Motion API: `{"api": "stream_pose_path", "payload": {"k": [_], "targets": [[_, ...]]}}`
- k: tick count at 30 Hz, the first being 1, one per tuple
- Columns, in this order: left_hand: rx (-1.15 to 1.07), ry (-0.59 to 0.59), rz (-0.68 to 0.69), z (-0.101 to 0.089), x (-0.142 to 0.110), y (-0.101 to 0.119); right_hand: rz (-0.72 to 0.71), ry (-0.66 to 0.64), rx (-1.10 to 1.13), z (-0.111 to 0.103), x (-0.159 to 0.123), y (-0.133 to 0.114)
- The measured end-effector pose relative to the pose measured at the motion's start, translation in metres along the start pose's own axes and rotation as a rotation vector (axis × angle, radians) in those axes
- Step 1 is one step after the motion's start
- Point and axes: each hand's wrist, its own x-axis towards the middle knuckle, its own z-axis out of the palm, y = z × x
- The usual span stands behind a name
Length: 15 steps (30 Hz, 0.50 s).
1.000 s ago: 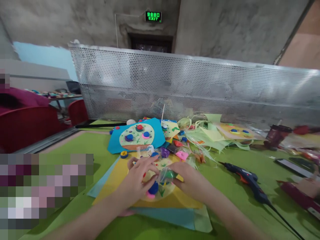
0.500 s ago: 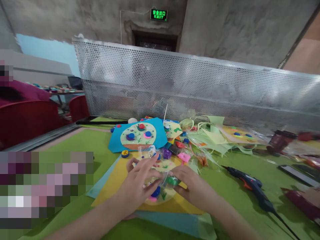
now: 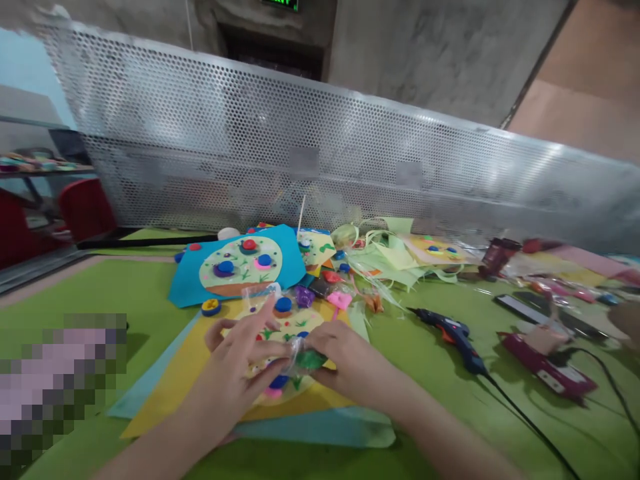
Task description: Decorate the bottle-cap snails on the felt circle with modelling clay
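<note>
My right hand (image 3: pixel 345 353) has its fingers closed around a small clear bag of green modelling clay (image 3: pixel 310 360). From the other side my left hand (image 3: pixel 233 360) pinches the plastic end of this bag between thumb and fingers, its index finger raised. Both hands are above a yellow sheet (image 3: pixel 165 387) bearing a pale round picture with blue caps and pink and green clay bits, partly hidden by the hands. Light blue paper (image 3: pixel 320 427) lies under the sheet. Just beyond are a yellow-filled blue cap (image 3: pixel 211 307), a purple clay packet (image 3: pixel 304 296) and a pink clay packet (image 3: pixel 339 301).
A blue card (image 3: pixel 293 257) with a decorated round picture lies behind. Paper strips (image 3: pixel 395 257) are heaped farther back. To the right are a glue gun (image 3: pixel 453 333) with its cord and a dark red power strip (image 3: pixel 545 367). A perforated metal screen (image 3: pixel 350 153) borders the table.
The view has turned to the right, so everything sits farther left and more of the table's right side shows. Both hands keep hold of the green clay bag.
</note>
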Motion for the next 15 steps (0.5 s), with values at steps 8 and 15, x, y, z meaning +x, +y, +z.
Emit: {"api": "stream_pose_path", "payload": {"k": [8, 15], "targets": [[0.023, -0.05, -0.075, 0.005, -0.004, 0.001, -0.102, -0.052, 0.037, 0.0, 0.004, 0.011], [0.01, 0.004, -0.03, 0.015, 0.015, 0.009, -0.073, 0.03, 0.09, -0.003, 0.007, 0.024]]}}
